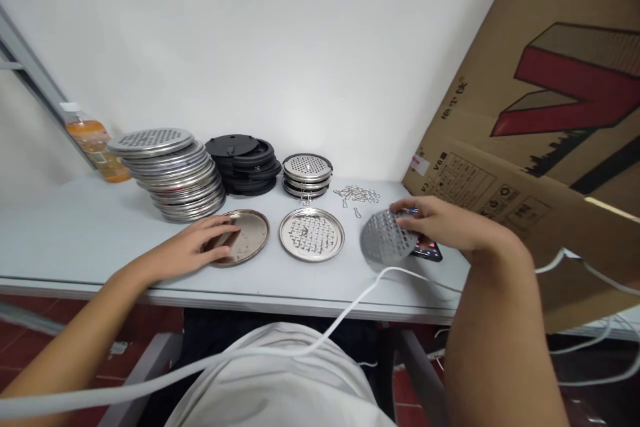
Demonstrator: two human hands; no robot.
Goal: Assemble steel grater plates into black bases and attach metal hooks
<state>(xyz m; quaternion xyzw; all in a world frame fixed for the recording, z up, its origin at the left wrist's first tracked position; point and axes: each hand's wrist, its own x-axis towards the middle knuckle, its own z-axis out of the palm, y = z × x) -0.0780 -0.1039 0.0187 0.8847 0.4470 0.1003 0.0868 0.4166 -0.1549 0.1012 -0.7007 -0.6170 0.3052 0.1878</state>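
My left hand (190, 250) rests with fingers stretched out over the left part of a round, rimmed metal plate (250, 240). My right hand (433, 220) grips a round metal grater disc (385, 237) by its right edge; the disc is tilted and slightly blurred. Beneath that hand lies a phone (429, 252), partly covered. Between my hands, a second grater disc (313, 235) with rows of raised teeth lies flat on the table.
A tall leaning stack of metal discs (183, 173), black round parts (244, 163) and a shorter disc stack (307, 173) stand along the wall. Small wire clips (357, 194) lie scattered. An orange drink bottle (95, 143), a large carton (500, 167) and a white cable (345, 317) flank the table (75, 233).
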